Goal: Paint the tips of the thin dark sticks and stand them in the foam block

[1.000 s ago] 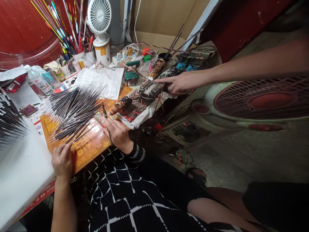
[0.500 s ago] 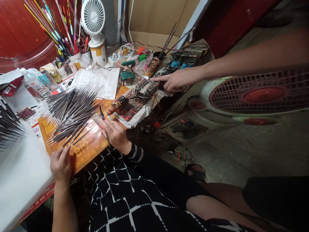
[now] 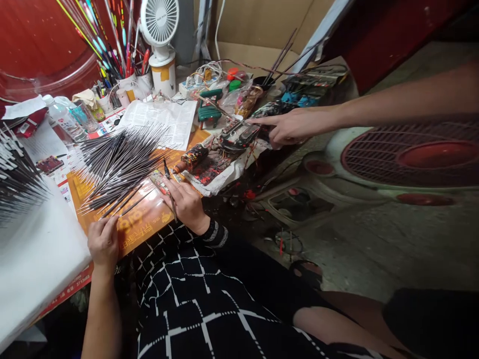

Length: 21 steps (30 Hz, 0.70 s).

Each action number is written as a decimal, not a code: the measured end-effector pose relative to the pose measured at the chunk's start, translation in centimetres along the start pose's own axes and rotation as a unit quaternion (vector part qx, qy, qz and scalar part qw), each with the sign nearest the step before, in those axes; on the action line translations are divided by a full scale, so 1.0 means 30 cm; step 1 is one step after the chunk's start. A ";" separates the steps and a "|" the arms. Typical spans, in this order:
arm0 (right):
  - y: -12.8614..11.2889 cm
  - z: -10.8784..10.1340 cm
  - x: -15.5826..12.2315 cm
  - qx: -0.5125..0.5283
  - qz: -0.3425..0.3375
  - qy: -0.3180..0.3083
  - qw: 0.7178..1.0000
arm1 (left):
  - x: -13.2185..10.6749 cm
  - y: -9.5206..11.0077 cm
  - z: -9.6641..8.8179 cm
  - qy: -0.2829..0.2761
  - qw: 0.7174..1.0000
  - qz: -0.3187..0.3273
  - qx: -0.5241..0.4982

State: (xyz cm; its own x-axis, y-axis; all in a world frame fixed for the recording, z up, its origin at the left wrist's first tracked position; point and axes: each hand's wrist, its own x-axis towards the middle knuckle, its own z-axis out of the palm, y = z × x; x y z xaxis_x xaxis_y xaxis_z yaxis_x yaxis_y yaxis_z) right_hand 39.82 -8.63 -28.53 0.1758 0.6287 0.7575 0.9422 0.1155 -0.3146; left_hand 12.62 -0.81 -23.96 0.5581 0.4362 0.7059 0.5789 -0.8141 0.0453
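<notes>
Right hand (image 3: 186, 205) pinches a thin dark stem (image 3: 165, 168) between its fingers.
The stem's long axis points away from the body; relaxed, empty left fingers (image 3: 107, 224) lie closer to the fanned stem pile (image 3: 119, 169).

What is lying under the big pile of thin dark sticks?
The pile of thin dark sticks lies on an orange printed sheet, visible at its edge by the left hand. Directly beneath the pile, the sheet is covered and cannot be seen.
</notes>
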 end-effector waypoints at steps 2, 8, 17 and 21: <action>0.001 -0.002 -0.006 0.014 -0.001 0.008 1.000 | -0.004 0.004 0.006 -0.008 1.000 -0.013 -0.002; 0.004 0.002 -0.015 0.035 0.004 0.018 0.999 | -0.022 0.008 0.011 -0.030 0.998 -0.049 -0.021; 0.000 0.007 -0.020 0.044 -0.001 0.029 0.999 | -0.021 0.018 0.006 -0.019 0.999 -0.043 -0.022; -0.008 -0.022 -0.045 0.063 -0.002 0.062 0.996 | -0.018 0.025 0.002 -0.013 0.999 -0.044 -0.026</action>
State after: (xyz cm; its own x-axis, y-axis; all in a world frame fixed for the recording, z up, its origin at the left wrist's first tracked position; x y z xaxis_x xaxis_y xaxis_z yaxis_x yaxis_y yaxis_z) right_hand 39.54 -10.02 -29.09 0.2141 0.5297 0.8207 0.9006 0.2184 -0.3758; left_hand 12.78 -1.63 -24.36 0.5222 0.5170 0.6782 0.5958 -0.7902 0.1436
